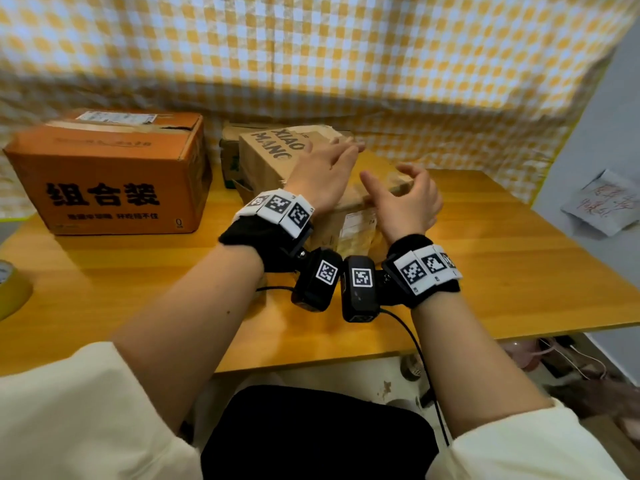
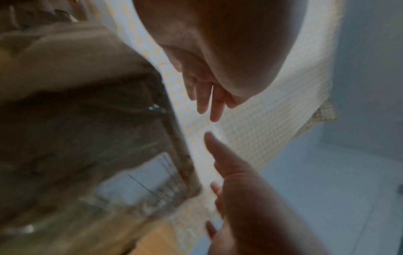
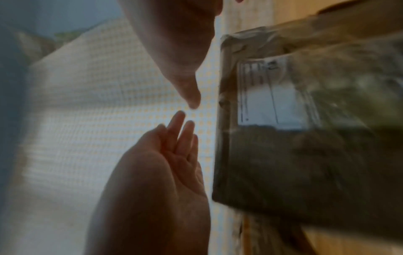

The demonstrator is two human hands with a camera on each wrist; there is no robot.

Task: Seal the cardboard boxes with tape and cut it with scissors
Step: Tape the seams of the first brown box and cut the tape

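A brown cardboard box (image 1: 349, 221) with a white label stands mid-table; it also shows in the left wrist view (image 2: 87, 120) and the right wrist view (image 3: 305, 138). My left hand (image 1: 325, 168) hovers over the box's top with straight fingers and holds nothing; motion blur hides whether it touches. My right hand (image 1: 405, 199) is beside it over the box's right part, fingers loosely curled and empty. In the wrist views the left hand (image 2: 209, 77) and right hand (image 3: 179, 60) face each other, apart. A tape roll (image 1: 12, 289) lies at the table's far left edge. No scissors are in view.
An orange printed box (image 1: 110, 181) stands at the back left of the wooden table (image 1: 502, 271). A brown lettered box (image 1: 270, 154) sits behind the middle box. A yellow checked curtain (image 1: 346, 46) hangs behind. Cables run off the front edge.
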